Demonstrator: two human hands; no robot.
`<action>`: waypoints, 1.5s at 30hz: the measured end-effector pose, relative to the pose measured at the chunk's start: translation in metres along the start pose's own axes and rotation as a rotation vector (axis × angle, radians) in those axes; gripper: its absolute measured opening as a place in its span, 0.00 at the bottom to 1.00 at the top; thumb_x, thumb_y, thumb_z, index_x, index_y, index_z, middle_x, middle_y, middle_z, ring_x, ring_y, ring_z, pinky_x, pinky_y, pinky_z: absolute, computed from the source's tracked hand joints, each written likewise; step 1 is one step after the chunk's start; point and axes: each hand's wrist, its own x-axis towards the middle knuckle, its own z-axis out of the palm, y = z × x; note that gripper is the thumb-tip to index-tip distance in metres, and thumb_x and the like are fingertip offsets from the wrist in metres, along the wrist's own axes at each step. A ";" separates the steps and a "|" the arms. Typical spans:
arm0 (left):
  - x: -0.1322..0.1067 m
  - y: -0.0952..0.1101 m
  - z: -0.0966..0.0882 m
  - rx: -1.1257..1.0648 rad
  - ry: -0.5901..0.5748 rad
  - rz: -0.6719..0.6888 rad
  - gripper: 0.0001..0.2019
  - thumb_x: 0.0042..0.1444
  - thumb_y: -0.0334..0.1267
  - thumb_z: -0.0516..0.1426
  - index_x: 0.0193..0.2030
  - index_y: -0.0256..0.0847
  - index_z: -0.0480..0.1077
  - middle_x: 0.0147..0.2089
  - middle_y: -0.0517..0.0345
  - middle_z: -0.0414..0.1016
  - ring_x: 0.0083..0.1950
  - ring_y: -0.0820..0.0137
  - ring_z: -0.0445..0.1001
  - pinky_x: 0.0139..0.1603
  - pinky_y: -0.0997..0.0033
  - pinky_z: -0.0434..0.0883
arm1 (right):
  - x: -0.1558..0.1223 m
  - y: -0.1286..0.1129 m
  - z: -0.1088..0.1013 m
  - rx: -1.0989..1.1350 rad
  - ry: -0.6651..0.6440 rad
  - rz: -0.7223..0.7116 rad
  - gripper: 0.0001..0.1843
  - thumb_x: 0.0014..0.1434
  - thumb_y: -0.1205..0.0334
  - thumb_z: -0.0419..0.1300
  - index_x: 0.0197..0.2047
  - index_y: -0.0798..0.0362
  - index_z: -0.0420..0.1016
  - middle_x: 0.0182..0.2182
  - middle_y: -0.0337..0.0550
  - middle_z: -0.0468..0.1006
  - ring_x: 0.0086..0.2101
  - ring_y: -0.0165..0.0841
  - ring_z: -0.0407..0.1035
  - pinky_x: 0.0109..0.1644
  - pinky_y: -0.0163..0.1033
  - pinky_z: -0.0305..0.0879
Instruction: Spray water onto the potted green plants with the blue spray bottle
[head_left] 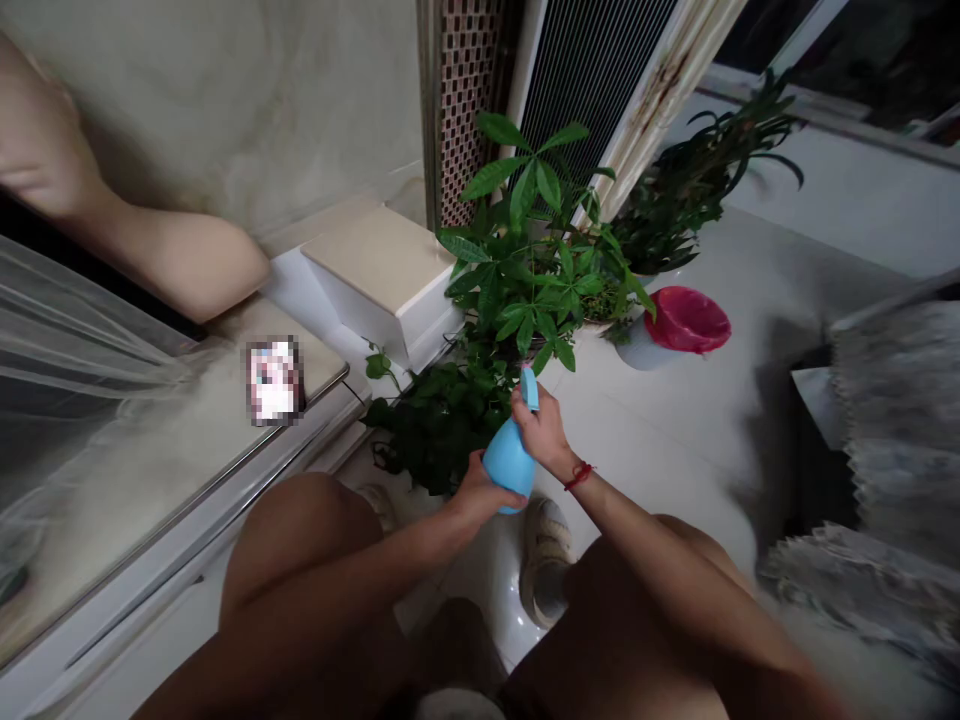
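Observation:
A light blue spray bottle (511, 462) is held out in front of my knees, its nozzle tilted away from me toward the plants. My left hand (478, 495) is wrapped around the lower body of the bottle. Around the neck and trigger closes my right hand (543, 430), with a red string bracelet on the wrist. Just beyond the nozzle stands a leafy green potted plant (525, 290). Low, dark trailing foliage (442, 420) spreads on the floor left of the bottle.
A bin with a red liner (688, 318) stands right of the plants, with another potted plant (675, 210) behind. Along the left run a low cabinet (247, 450) and a raised box (382, 255). Lace-edged cloth (900, 430) hangs at right. Another person's arm (172, 250) appears upper left.

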 end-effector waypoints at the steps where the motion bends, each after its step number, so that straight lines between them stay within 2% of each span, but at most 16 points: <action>1: 0.005 -0.003 0.002 0.019 -0.006 -0.011 0.49 0.35 0.27 0.80 0.66 0.42 0.68 0.57 0.47 0.83 0.63 0.45 0.83 0.56 0.58 0.79 | -0.002 0.001 -0.003 -0.001 0.014 -0.006 0.19 0.65 0.38 0.57 0.36 0.45 0.69 0.29 0.40 0.75 0.33 0.39 0.70 0.42 0.46 0.68; 4: 0.018 -0.011 0.008 0.050 -0.041 0.007 0.52 0.36 0.27 0.81 0.69 0.40 0.66 0.63 0.44 0.81 0.65 0.47 0.81 0.59 0.58 0.79 | -0.004 0.005 -0.013 0.019 0.069 -0.007 0.19 0.67 0.39 0.57 0.40 0.46 0.72 0.32 0.42 0.78 0.35 0.41 0.72 0.45 0.48 0.71; 7: 0.025 -0.015 0.014 0.052 -0.096 0.064 0.54 0.33 0.29 0.83 0.69 0.41 0.66 0.63 0.44 0.80 0.64 0.47 0.80 0.61 0.54 0.78 | -0.004 0.007 -0.024 0.017 0.124 -0.025 0.18 0.68 0.40 0.59 0.41 0.46 0.73 0.33 0.43 0.79 0.37 0.42 0.73 0.47 0.49 0.73; 10: 0.024 -0.012 0.016 0.080 -0.101 0.126 0.54 0.33 0.31 0.84 0.69 0.41 0.67 0.62 0.45 0.80 0.64 0.47 0.80 0.62 0.54 0.78 | -0.004 0.006 -0.032 -0.009 0.118 -0.080 0.18 0.69 0.40 0.59 0.41 0.47 0.73 0.34 0.44 0.80 0.37 0.42 0.74 0.48 0.50 0.74; 14: 0.014 0.005 0.018 0.158 -0.078 0.161 0.54 0.34 0.33 0.83 0.69 0.40 0.67 0.61 0.46 0.81 0.63 0.46 0.81 0.61 0.53 0.79 | -0.004 -0.002 -0.038 -0.017 0.137 -0.119 0.18 0.69 0.40 0.59 0.42 0.47 0.73 0.37 0.45 0.82 0.38 0.42 0.74 0.49 0.50 0.75; 17: 0.006 0.023 0.019 0.209 -0.101 0.177 0.54 0.35 0.32 0.82 0.71 0.39 0.67 0.62 0.46 0.81 0.63 0.47 0.81 0.64 0.53 0.79 | -0.003 -0.006 -0.045 -0.022 0.161 -0.147 0.18 0.69 0.41 0.58 0.42 0.47 0.72 0.37 0.46 0.82 0.38 0.42 0.74 0.49 0.50 0.74; 22: -0.003 0.049 0.025 0.297 -0.084 0.228 0.52 0.41 0.31 0.81 0.73 0.38 0.65 0.67 0.41 0.80 0.67 0.47 0.80 0.68 0.53 0.76 | 0.005 -0.012 -0.057 0.004 0.185 -0.177 0.19 0.70 0.40 0.58 0.42 0.47 0.72 0.38 0.47 0.82 0.39 0.43 0.76 0.47 0.50 0.74; 31: -0.005 0.065 0.034 0.328 -0.042 0.259 0.52 0.42 0.29 0.80 0.73 0.36 0.66 0.68 0.37 0.80 0.68 0.44 0.80 0.69 0.49 0.77 | 0.014 -0.016 -0.064 0.023 0.223 -0.211 0.19 0.71 0.39 0.60 0.43 0.47 0.75 0.38 0.48 0.83 0.41 0.45 0.77 0.47 0.51 0.76; 34: -0.005 0.063 0.033 0.321 -0.052 0.252 0.52 0.41 0.30 0.80 0.73 0.38 0.65 0.69 0.37 0.80 0.68 0.45 0.80 0.69 0.50 0.77 | 0.015 -0.015 -0.063 0.025 0.245 -0.196 0.18 0.70 0.40 0.60 0.44 0.47 0.76 0.38 0.48 0.83 0.39 0.44 0.76 0.46 0.50 0.76; 37: -0.005 0.055 0.031 0.306 -0.076 0.216 0.51 0.42 0.31 0.80 0.73 0.39 0.66 0.67 0.40 0.80 0.67 0.46 0.81 0.68 0.51 0.77 | 0.014 -0.015 -0.062 -0.006 0.199 -0.182 0.17 0.69 0.42 0.59 0.40 0.47 0.74 0.34 0.45 0.81 0.38 0.43 0.75 0.47 0.50 0.74; 41: -0.004 0.035 0.030 0.250 -0.111 0.178 0.50 0.41 0.34 0.81 0.71 0.41 0.67 0.64 0.45 0.82 0.63 0.48 0.82 0.63 0.54 0.79 | 0.008 -0.014 -0.058 -0.026 0.123 -0.116 0.17 0.67 0.42 0.58 0.39 0.47 0.73 0.31 0.42 0.79 0.35 0.41 0.74 0.46 0.49 0.72; 45: 0.002 0.013 0.030 0.203 -0.107 0.134 0.49 0.39 0.33 0.82 0.68 0.41 0.69 0.62 0.45 0.83 0.62 0.48 0.83 0.60 0.54 0.79 | 0.002 -0.006 -0.051 -0.035 0.082 -0.013 0.18 0.65 0.40 0.57 0.37 0.46 0.72 0.30 0.42 0.79 0.34 0.40 0.72 0.43 0.47 0.69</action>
